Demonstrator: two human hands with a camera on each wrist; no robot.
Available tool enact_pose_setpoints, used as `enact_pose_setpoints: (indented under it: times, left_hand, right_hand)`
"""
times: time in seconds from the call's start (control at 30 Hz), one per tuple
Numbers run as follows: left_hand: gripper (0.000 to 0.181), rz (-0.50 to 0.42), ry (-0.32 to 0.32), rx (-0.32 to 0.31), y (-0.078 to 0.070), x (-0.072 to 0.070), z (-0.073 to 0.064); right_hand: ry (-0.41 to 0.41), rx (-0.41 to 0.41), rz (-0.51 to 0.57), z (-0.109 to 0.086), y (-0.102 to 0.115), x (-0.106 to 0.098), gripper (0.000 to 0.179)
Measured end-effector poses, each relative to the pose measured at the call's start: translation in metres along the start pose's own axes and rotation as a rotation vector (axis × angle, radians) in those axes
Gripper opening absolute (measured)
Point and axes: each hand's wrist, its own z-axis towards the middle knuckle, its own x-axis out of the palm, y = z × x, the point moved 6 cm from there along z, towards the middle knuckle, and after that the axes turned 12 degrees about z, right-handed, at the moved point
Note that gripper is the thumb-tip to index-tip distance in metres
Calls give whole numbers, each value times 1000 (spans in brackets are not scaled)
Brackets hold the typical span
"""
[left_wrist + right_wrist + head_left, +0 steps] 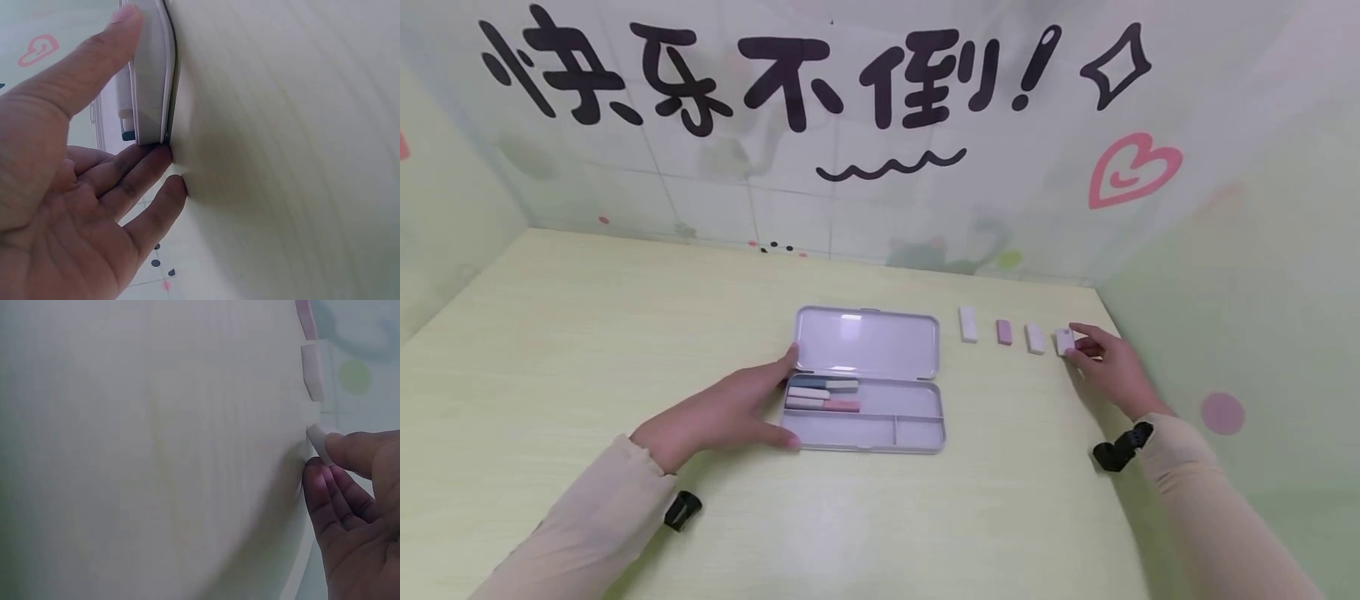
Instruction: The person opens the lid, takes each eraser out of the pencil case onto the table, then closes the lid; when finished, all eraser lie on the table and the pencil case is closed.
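An open white pencil case (842,432) lies on the table, its lid (868,342) folded back. My left hand (722,412) holds the case's left end, thumb at the front corner and fingers at the far side; in the left wrist view, fingertips touch the end wall (150,119). Several blue, white and pink erasers (842,406) lie in the back compartment. At the far right, my right hand (1108,362) pinches a white eraser (1064,342) between thumb and fingers, close over the table; the right wrist view shows that eraser (319,442) at the fingertips.
Left of the pinched eraser, a white eraser (1034,339), a pink eraser (1003,332) and a longer white eraser (967,324) lie in a row. Printed walls (880,208) enclose the table (850,533) at the back and sides.
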Motion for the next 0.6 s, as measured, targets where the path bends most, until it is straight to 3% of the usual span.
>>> enact_pose_setpoints:
  times: [0.6]
  left_hand:
    - [123,-5,-1,9,-1,-1,1]
  right_hand:
    - [81,116,-55,7,-1,2,49]
